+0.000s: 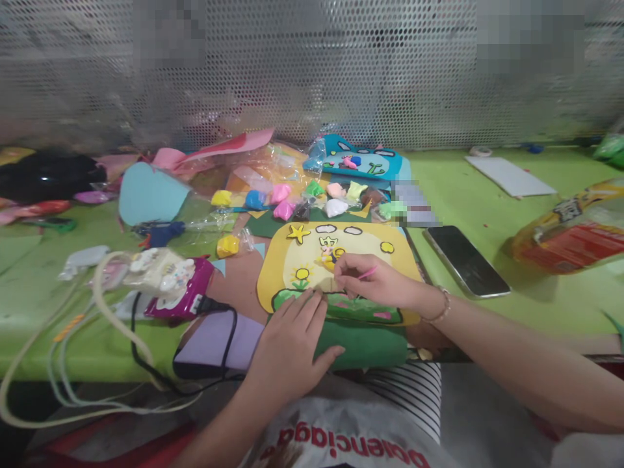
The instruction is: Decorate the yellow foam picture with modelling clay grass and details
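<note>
A yellow craft picture [266, 276] lies flat before me, with raised clay-like shapes: a yellow star [298, 233], clouds, a small figure [327, 252] near the middle and a green strip of ground. My left hand [295, 328] rests on its lower left edge, palm down with fingers stretched out. Pinched in my right hand [373, 279] is a thin pink stick [367, 273], over the picture just right of and below the figure. The stick's working end is hidden by my fingers. Above the picture sit several wrapped lumps of coloured clay [281, 193].
A phone [467, 261] and a drink bottle [570, 234] lie on the right. On the left are a purple power block [178, 292], cables and a light-blue sheet [152, 194]. A blue craft picture [361, 162] stands behind, near a perforated metal screen [312, 71].
</note>
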### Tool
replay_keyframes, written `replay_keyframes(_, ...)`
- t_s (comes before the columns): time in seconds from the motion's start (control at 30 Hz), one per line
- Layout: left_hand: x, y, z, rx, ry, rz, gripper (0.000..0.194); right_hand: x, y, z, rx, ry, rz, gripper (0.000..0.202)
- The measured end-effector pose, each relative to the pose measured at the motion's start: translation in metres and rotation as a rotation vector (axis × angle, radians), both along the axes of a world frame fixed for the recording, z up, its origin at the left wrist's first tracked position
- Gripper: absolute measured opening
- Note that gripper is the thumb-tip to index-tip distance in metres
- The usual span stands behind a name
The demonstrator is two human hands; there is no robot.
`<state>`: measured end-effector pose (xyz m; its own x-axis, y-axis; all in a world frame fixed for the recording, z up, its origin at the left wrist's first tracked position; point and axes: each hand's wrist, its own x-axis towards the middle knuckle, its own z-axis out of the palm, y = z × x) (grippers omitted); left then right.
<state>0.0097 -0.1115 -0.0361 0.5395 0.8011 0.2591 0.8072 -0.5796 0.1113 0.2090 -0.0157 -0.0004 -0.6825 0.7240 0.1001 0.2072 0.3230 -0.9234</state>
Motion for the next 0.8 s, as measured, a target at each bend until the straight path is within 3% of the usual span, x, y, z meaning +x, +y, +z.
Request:
replay_keyframes(0.1, -0.0001, 0.0, 0.0003, -0.006, -0.005, -0.003, 0.064, 0.0006, 0.0003, -0.0003, 0.054, -0.034, 0.011, 0.009)
replay_keyframes(0.33, -0.0005, 0.0007, -0.0002, -0.005, -0.008, -0.008, 0.063, 0.0038, -0.0017, -0.0003, 0.416, -0.21, 0.126, 0.009)
replay_keyframes(0.6, -0.0008, 0.0006, 0.0003, -0.004, 0.005, -0.007, 0.064, 0.0019, 0.0044, -0.0088, 0.413, -0.112, 0.052, 0.011)
replay_keyframes(0.8, -0.0008, -0.0003, 0.0014, -0.026, 0.017, 0.024, 0.061, 0.0013, 0.0066, -0.009, 0.569, -0.064, 0.055, 0.013)
